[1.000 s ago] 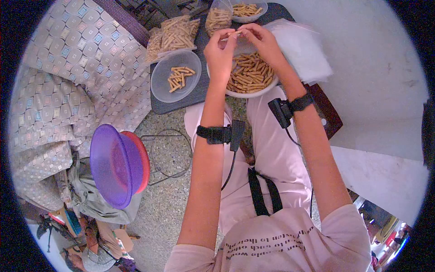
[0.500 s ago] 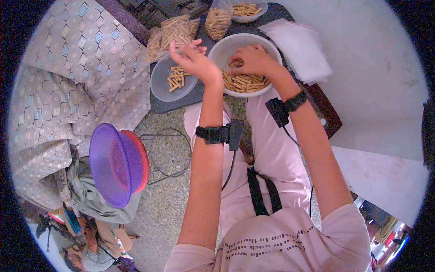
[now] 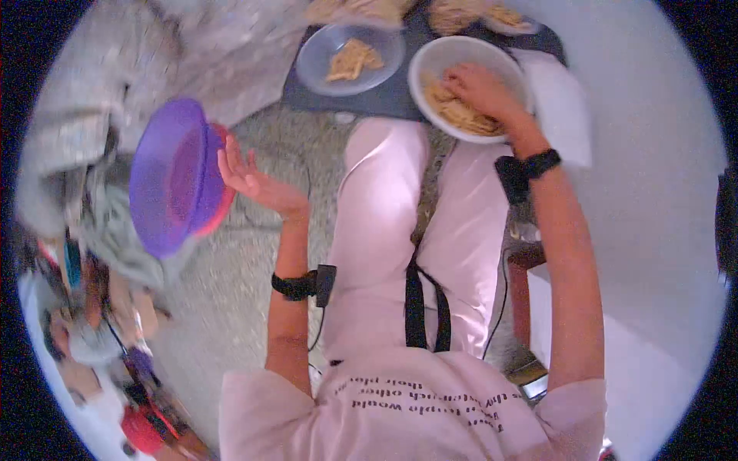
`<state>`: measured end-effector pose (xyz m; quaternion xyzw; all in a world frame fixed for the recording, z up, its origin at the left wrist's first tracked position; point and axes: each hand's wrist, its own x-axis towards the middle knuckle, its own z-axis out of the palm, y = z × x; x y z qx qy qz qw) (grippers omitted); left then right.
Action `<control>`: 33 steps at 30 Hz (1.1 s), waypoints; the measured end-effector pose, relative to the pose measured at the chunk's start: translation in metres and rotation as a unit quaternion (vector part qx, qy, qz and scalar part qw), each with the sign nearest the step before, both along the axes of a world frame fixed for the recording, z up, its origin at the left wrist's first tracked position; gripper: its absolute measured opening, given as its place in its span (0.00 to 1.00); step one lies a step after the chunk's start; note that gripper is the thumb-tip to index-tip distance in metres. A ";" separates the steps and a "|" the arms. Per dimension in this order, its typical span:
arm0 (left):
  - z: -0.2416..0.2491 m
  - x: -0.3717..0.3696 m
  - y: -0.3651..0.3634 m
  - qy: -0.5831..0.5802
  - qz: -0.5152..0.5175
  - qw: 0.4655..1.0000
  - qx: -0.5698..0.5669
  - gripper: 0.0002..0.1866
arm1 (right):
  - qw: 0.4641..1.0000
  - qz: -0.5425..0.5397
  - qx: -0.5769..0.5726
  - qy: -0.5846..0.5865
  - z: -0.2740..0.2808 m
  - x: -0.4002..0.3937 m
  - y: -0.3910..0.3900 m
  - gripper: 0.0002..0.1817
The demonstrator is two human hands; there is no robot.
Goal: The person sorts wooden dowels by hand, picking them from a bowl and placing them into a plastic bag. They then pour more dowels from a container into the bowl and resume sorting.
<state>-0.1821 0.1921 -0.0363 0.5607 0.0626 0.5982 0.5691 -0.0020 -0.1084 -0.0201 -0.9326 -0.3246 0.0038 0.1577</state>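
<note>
Nearest the camera, the left hand (image 3: pixel 254 178) is stretched out to the side with its fingers spread wide and nothing in them, the fingertips just beside the red rim of the purple bowl (image 3: pixel 165 175). That bowl stands tilted on edge, nested against a red one (image 3: pixel 217 184), which seems to be why the hand comes at it side-on (whether a finger actually touches the rim is lost in motion blur). Below the bowls the clutter on the floor is smeared beyond telling.

Farther off, past the knees, the right hand (image 3: pixel 480 88) is sunk into the white bowl (image 3: pixel 430 65), fingers curled down among the snack sticks (image 3: pixel 453 114); I cannot tell whether it has closed on any, since the palm hides them. The bowl sits on a dark tray (image 3: pixel 384 96) within easy reach of that arm. Beside it lies a clear plate (image 3: pixel 319 58) with a few sticks. Beyond, bags at the top edge are cut off and blurred.
</note>
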 end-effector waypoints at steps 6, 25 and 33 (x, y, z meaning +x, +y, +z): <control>-0.165 -0.127 0.047 0.467 -0.110 0.874 -0.074 0.18 | 0.995 0.033 0.057 0.081 -0.009 0.021 -0.010 0.20; -0.295 -0.079 -0.037 0.595 -0.650 0.473 -0.007 0.16 | 0.994 0.007 0.063 0.084 -0.031 0.036 -0.004 0.14; -0.293 -0.087 -0.037 0.588 -0.642 0.486 -0.075 0.15 | 0.997 0.033 0.053 0.038 -0.030 0.035 -0.009 0.15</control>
